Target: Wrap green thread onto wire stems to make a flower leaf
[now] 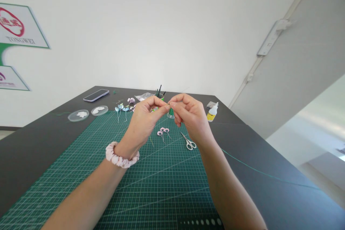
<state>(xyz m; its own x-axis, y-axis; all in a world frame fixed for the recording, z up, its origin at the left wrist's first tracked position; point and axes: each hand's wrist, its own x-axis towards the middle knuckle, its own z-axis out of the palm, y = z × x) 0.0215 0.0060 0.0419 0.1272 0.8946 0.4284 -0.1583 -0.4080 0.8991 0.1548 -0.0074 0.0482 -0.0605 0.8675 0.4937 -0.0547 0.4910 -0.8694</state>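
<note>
My left hand [147,115], with a pale scrunchie [122,156] on its wrist, is closed in a pinch. Its fingertips meet those of my right hand [188,113], pinched as well, above the cutting mat [161,187]. Between them is a thin wire, mostly hidden by the fingers; a fine yellow-green length [151,141] shows below my left hand. Just behind the fingertips stands a spool of green thread [171,112]. Several small pink petal shapes on wire stems [162,130] lie on the mat below. White-handled scissors [189,143] rest under my right hand.
Blue leaf-like pieces on stems [122,109] and purple flowers [131,100] lie at the back left. Farther left are two shallow dishes [78,115] with white material and a phone [96,95]. A glue bottle [212,112] stands right; a green thread [258,169] trails across the table.
</note>
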